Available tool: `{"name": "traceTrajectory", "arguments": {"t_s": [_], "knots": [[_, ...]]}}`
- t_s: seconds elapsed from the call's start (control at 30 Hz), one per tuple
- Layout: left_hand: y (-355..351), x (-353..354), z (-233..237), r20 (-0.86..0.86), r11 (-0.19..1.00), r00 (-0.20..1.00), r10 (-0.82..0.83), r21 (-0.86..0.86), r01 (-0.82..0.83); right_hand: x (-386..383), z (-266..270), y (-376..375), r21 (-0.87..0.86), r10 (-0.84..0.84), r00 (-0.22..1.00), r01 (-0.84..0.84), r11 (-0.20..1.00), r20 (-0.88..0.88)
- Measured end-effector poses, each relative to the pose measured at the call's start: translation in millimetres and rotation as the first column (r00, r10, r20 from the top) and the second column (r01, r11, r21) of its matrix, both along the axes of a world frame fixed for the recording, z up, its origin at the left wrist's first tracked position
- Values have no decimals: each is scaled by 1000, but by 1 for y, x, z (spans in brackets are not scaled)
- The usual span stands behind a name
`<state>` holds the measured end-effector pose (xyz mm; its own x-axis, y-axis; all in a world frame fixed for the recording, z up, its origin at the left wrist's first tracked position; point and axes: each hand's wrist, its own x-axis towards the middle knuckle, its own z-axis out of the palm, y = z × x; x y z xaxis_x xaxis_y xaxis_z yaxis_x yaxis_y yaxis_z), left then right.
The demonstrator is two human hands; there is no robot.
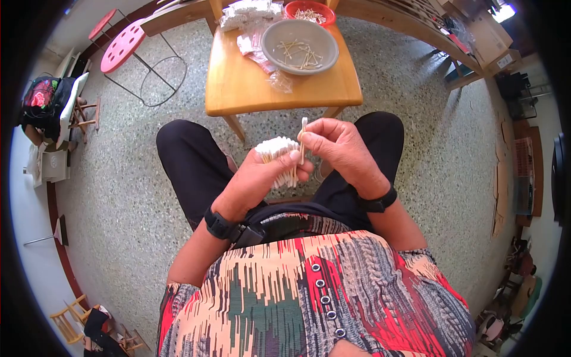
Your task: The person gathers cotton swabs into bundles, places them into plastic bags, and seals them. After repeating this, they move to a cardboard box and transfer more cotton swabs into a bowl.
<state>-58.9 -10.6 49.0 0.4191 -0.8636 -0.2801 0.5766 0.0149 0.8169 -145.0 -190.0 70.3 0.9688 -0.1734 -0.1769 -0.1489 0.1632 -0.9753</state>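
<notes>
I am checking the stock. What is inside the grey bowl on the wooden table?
The grey bowl holds a few loose cotton swabs scattered over its bottom. Nothing covers them; the tabletop beneath the bowl is hidden.

Bright, even daylight, soft shadows, sharp centre; strong fisheye bending and black vignette at edges.

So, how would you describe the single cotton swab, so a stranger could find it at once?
Start at the small wooden table; just below it the person's two hands meet. The right hand pinches one cotton swab upright. It stands alone, while the left hand holds a whole bundle of swabs.
</notes>
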Motion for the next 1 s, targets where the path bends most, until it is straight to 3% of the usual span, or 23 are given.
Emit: {"name": "traceTrajectory", "arguments": {"t_s": [0.07,0.13,0.17,0.27,0.33,0.5,0.7,0.8,0.87,0.9,0.93,1.0], "knots": [[0,1,-5,-71,1000,997,8,-5,-8,-1,-1,0,66,-69,997,67,996,34],[-2,3,-14,-334,983,937,107,-103,-149,-3,1,2,43,-68,998,68,997,5],[0,6,-20,-368,983,928,58,-144,-118,-4,1,4,25,-27,1000,26,999,2],[-2,5,-29,-395,977,914,87,-146,-156,-8,-6,16,-5,-5,1000,5,1000,4],[-4,2,-25,-387,979,918,87,-137,-151,-11,-13,22,-298,-82,996,65,952,-45],[-4,-6,-26,-389,979,915,106,-120,-165,-10,-21,28,-265,-184,983,177,948,0],[-3,-10,-32,-391,975,912,125,-122,-186,-9,-33,24,-412,-208,976,213,886,57],[-2,-10,-25,-374,966,920,113,-173,-190,-10,-34,21,-377,-156,987,159,913,40],[-2,-6,-25,-388,958,904,178,-140,-249,-12,-20,23,-483,-150,950,271,833,274],[1,-2,-28,-435,963,882,182,-101,-249,-16,-10,14,-647,-11,981,137,750,195],[3,1,-29,-439,962,879,188,-97,-255,-16,-3,13,-646,-6,982,130,753,190],[4,3,-31,-518,980,843,145,-42,-195,-14,3,10,-685,225,934,27,728,277]]}}
